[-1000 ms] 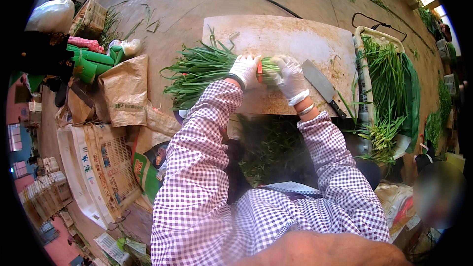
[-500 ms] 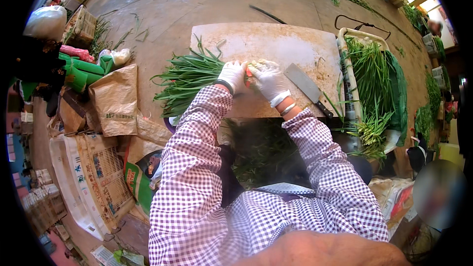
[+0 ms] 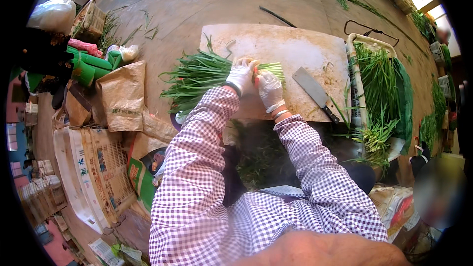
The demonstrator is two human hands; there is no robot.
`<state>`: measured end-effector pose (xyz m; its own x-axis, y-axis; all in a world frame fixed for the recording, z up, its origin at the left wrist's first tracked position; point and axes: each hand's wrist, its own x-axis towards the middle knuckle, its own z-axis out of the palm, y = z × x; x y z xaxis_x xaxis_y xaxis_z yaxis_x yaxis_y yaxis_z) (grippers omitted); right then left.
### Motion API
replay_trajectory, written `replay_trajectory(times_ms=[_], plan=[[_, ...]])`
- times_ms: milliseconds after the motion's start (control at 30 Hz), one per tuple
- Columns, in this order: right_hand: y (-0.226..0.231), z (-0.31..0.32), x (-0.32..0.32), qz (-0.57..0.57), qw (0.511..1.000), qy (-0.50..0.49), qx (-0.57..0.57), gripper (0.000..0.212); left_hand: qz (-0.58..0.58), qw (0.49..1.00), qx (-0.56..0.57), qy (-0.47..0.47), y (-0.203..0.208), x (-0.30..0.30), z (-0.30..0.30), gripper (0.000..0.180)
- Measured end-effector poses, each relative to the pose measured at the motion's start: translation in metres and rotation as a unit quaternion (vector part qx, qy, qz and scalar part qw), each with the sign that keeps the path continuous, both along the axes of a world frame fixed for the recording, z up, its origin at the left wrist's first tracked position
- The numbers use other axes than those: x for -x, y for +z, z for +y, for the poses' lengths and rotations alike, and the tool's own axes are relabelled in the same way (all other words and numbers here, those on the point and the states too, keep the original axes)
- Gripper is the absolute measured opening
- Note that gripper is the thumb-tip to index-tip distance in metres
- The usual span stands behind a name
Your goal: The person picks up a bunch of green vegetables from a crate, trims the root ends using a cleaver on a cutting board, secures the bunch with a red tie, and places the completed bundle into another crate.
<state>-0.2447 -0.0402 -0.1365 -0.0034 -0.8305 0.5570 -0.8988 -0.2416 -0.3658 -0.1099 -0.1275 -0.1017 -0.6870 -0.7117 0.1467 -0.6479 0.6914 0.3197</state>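
Left grip (image 3: pixel 240 75): white-gloved, closed around the bunch of greens (image 3: pixel 199 76) close to its stem end;
Right grip (image 3: pixel 270 90): gloved too, fingers closed on the red band (image 3: pixel 255 71) at the stems; whether the band is fastened cannot be told;
Bunch: lies on the worktop (image 3: pixel 295 44), leaves running past its left edge, pale stems (image 3: pixel 273 69) pointing right;
Progress: gathering looks done, stems lying together with the band at them; securing the band seems in hand; loose greens (image 3: pixel 377 83) fill the crate (image 3: pixel 351 51) on the right, apparently unbanded;
Cleaver (image 3: pixel 310 86): flat, apart from the stems, its handle reaching the near edge;
Open room: widest beyond both hands, where the worktop carries only scraps before its far edge and the floor (image 3: pixel 221 0); tighter rightward, between stems, cleaver and crate
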Motion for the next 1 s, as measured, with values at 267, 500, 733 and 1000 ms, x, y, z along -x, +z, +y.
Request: replay_trajectory(times_ms=[267,500,733,1000], plan=[[0.004,-0.004,-0.001,-0.008,0.998,0.018,-0.053,0.021,-0.005,0.999,0.042,0.035,0.008,-0.007,0.034,0.050],[0.011,-0.007,0.005,-0.041,0.998,0.026,-0.026,0.017,0.145,0.988,0.032,0.045,0.023,-0.012,0.036,0.013],[0.046,-0.043,0.009,-0.030,0.981,-0.040,-0.185,0.020,0.337,0.935,-0.069,0.086,0.004,0.018,-0.016,0.006],[0.070,-0.113,0.027,-0.044,0.945,-0.034,-0.322,0.027,0.242,0.906,-0.276,0.211,-0.026,0.046,-0.102,0.010]])
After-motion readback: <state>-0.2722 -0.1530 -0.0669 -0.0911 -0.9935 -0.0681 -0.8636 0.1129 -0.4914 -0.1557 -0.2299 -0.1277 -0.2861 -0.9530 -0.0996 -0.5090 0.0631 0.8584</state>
